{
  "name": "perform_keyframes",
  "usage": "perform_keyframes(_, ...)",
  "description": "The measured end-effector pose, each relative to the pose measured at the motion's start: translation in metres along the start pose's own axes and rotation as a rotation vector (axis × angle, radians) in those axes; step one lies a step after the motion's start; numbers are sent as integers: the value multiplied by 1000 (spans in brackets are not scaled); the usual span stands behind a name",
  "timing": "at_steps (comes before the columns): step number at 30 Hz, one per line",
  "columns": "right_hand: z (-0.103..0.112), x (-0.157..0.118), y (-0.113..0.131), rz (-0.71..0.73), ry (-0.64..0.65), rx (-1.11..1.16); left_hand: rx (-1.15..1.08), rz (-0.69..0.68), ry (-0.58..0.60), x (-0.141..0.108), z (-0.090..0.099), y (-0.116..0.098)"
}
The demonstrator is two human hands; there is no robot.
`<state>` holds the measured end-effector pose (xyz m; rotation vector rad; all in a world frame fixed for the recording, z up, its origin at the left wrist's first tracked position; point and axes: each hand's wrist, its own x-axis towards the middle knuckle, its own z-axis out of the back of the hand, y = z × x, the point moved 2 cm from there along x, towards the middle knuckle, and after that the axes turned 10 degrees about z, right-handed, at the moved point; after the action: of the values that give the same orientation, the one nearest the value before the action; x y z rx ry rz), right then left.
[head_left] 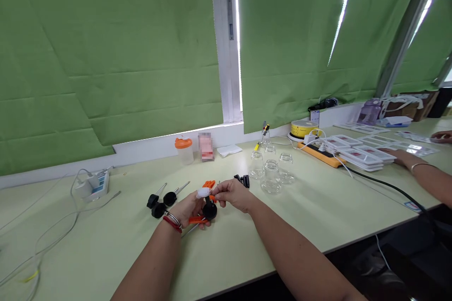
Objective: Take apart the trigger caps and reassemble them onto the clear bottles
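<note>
My left hand (192, 209), with bracelets at the wrist, is closed around a black round part (209, 210) that has a stem with a white piece (203, 192) at its upper end. An orange piece (197, 219) shows under the fingers. From the right, my right hand (231, 194) pinches at the white-topped stem; what is between its fingertips is too small to make out. More orange pieces (209, 184) lie just behind the hands. Left of them are several black round parts (158, 209) with metal rods. Black cylinders (246, 181) lie behind my right hand.
Several glass jars (271, 178) stand right of centre. Behind are an orange-lidded cup (184, 151), a pink packet (206, 146) and a yellow spool (302, 128). A power strip (100, 185) and cables lie left. Another person's arm (429, 178) rests by stacked white frames (362, 156) at right.
</note>
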<state>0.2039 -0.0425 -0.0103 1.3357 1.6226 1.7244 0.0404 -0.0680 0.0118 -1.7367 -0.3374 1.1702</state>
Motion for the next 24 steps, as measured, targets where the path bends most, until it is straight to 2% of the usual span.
perform_keyframes(3, -2, 0, -2, 28, -3, -49, -1, 20, -39, 2, 0, 2)
perform_keyframes(9, -6, -1, 0, 128, 80, -119, 6, 20, -65, 3, 0, 4)
perform_keyframes(24, -6, 0, -1, 124, 112, -126, 39, 1, -91, -2, -7, 1)
